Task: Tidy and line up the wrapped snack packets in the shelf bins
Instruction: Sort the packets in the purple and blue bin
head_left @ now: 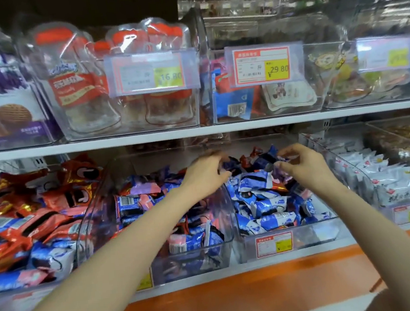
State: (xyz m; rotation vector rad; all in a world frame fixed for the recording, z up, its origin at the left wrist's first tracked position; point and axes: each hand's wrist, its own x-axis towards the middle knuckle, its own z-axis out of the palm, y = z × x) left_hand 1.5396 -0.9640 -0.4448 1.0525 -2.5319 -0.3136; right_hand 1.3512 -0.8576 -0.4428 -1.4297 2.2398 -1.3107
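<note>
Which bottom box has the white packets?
The clear bin just right of the right hand: its packets are white; the bins left of it hold red or blue ones.

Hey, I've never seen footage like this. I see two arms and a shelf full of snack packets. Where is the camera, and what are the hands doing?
There is no machine here. A person wears one wide-angle camera on the head, so you look along their own arms at a shop shelf. The left hand and the right hand reach to the back of a clear bin piled with blue-and-white packets. The right hand's fingers pinch a blue packet. The left hand's fingers are curled at the pile, but blur hides whether they grip anything. The bins alongside hold blue-and-pink packets, red packets and white packets.
</note>
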